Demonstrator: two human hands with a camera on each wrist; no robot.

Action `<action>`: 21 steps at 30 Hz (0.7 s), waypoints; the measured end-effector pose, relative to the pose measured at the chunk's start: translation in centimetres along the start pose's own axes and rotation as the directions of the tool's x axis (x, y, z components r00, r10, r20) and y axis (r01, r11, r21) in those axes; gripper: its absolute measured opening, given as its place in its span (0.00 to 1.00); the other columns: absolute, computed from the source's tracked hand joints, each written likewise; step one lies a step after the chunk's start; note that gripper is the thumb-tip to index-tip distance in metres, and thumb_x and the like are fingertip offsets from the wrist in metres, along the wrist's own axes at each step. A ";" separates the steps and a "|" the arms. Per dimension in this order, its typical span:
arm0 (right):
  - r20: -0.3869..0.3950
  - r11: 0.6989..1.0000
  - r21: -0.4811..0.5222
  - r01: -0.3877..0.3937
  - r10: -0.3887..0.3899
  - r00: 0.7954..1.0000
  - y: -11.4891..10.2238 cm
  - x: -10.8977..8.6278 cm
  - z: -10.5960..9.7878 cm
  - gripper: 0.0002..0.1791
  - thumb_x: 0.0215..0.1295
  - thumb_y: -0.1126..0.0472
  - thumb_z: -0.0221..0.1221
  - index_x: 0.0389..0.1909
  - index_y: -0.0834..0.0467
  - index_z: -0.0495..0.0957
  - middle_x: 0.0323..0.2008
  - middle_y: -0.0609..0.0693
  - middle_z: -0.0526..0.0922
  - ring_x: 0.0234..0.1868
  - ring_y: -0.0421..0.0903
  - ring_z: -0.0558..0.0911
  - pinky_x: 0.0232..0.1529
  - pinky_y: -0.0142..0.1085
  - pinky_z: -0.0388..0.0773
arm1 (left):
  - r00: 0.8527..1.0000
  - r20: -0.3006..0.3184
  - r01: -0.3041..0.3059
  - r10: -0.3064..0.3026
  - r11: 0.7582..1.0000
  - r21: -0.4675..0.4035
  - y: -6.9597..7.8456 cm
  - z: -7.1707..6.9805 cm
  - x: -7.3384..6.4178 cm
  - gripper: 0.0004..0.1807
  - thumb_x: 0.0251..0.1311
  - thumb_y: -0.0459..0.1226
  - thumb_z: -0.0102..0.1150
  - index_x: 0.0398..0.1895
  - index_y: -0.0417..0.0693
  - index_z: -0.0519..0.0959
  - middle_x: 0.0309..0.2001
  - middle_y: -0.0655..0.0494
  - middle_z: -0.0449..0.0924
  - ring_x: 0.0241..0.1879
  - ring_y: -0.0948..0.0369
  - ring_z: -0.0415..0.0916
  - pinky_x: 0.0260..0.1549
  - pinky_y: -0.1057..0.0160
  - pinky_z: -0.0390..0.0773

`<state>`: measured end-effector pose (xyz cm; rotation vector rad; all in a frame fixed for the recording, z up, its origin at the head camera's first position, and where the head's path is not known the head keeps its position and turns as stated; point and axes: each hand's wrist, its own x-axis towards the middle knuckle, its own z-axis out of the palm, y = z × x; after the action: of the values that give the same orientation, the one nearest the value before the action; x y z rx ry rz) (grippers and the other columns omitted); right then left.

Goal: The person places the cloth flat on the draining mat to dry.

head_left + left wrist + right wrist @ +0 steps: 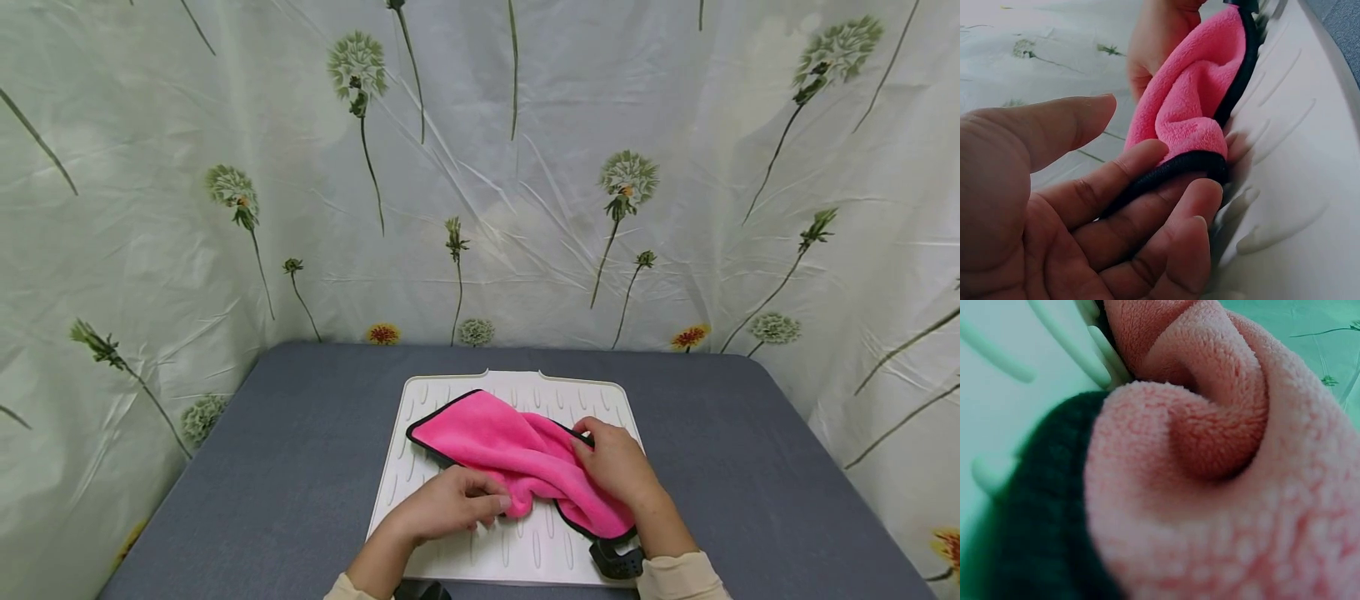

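Observation:
A pink plush cloth (495,433) with a black border lies rumpled and slanting across a white ribbed mat (536,554). My left hand (457,502) is at its near edge. In the left wrist view, the thumb stands apart from the cloth and the loosely bent fingers (1141,159) touch the black border (1172,172). My right hand (615,462) pinches the far right border of the cloth between thumb and fingers. Folds of the cloth (1210,425) fill the right wrist view and hide that hand there.
The mat rests on a dark grey table (315,433), with raised ribs across its surface. A white curtain (487,208) printed with dandelions hangs behind and beside the table. A black wrist device (617,560) is by the right wrist.

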<state>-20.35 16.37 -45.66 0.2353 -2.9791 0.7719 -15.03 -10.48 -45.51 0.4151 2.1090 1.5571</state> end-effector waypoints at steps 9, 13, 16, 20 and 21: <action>-0.003 1.000 0.020 -0.013 0.013 1.000 0.2 -0.1 -0.4 0.03 0.66 0.62 0.65 0.38 0.56 0.80 0.26 0.49 0.83 0.27 0.43 0.76 0.29 0.38 0.72 | 0.998 -0.059 -0.009 0.011 0.999 0.033 0.0 -1.4 -0.3 0.12 0.67 0.43 0.64 0.37 0.45 0.88 0.35 0.46 0.88 0.33 0.60 0.82 0.28 0.63 0.78; 0.004 0.999 0.038 -0.019 0.019 1.000 0.5 -0.1 -0.5 0.03 0.66 0.62 0.64 0.37 0.55 0.79 0.26 0.48 0.82 0.27 0.43 0.75 0.29 0.37 0.71 | 0.998 -0.066 0.000 0.001 1.000 0.010 0.0 -2.1 -0.5 0.12 0.68 0.43 0.63 0.40 0.44 0.88 0.37 0.51 0.89 0.36 0.59 0.83 0.31 0.62 0.81; 0.011 0.999 0.042 -0.022 0.022 1.000 0.7 -0.1 -0.6 0.03 0.66 0.62 0.64 0.37 0.55 0.79 0.27 0.48 0.82 0.28 0.43 0.75 0.30 0.37 0.71 | 0.996 -0.085 0.008 -0.009 1.000 -0.010 0.0 -2.5 -0.6 0.13 0.69 0.43 0.62 0.41 0.42 0.87 0.37 0.53 0.87 0.35 0.59 0.83 0.34 0.61 0.83; 0.019 0.999 0.037 -0.020 0.020 1.000 0.9 -0.1 -0.7 0.03 0.66 0.62 0.64 0.38 0.55 0.79 0.26 0.47 0.82 0.28 0.44 0.75 0.31 0.38 0.71 | 0.991 -0.131 0.015 -0.020 0.999 -0.034 -0.1 -2.9 -0.7 0.14 0.67 0.43 0.63 0.40 0.39 0.85 0.35 0.56 0.83 0.34 0.60 0.82 0.36 0.61 0.83; 0.020 0.999 0.037 -0.019 0.019 1.000 0.9 -0.1 -0.8 0.03 0.66 0.62 0.64 0.38 0.55 0.79 0.25 0.47 0.81 0.28 0.44 0.75 0.31 0.38 0.71 | 0.990 -0.140 0.014 -0.021 0.999 -0.045 -0.1 -2.9 -0.7 0.14 0.67 0.42 0.64 0.40 0.38 0.84 0.34 0.56 0.83 0.34 0.60 0.82 0.37 0.61 0.83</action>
<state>-20.43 17.54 -45.44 0.2178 -2.9916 0.8328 -16.01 -13.23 -44.74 0.2786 2.1717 1.6628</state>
